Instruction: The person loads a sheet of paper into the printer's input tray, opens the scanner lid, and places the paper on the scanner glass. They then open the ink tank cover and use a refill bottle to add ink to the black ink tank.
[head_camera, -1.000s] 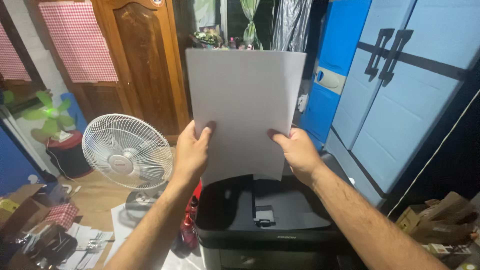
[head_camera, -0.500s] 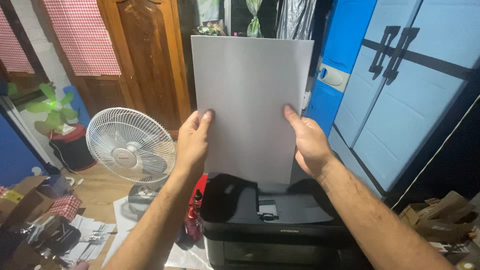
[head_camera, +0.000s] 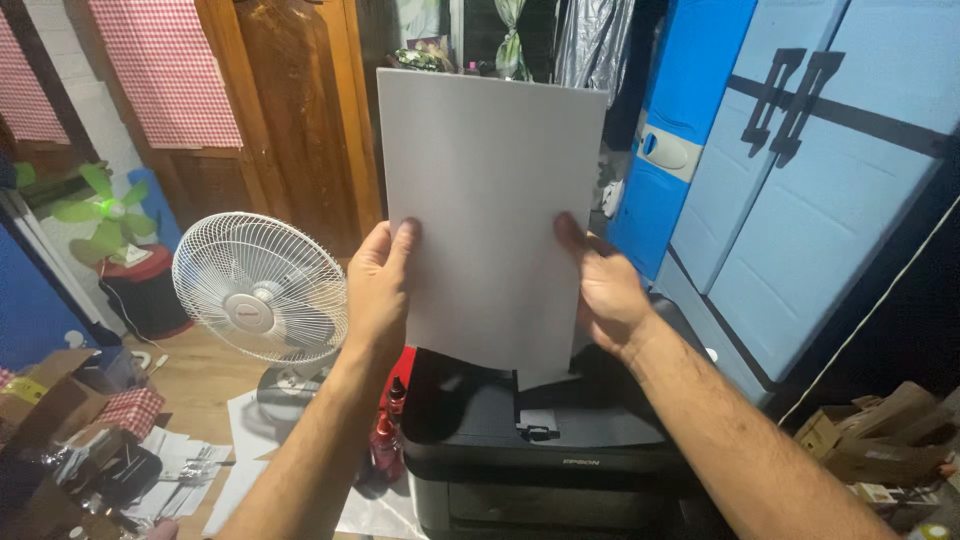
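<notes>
— Where is the sheet of paper (head_camera: 487, 215) held?

— Upright above the black printer (head_camera: 545, 445), long axis vertical, its lower edge just over the rear feed. The left hand (head_camera: 377, 285) is closed on the left edge, the right hand (head_camera: 600, 290) on the right edge, both equally near.

— What is counted?

— One sheet can be told, one printer, one white fan (head_camera: 262, 290) to the left, and two small ink bottles (head_camera: 388, 430) beside the printer.

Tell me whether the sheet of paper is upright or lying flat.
Upright. The paper stands vertically above the black printer, held at its edges by the left hand and right hand.
</notes>
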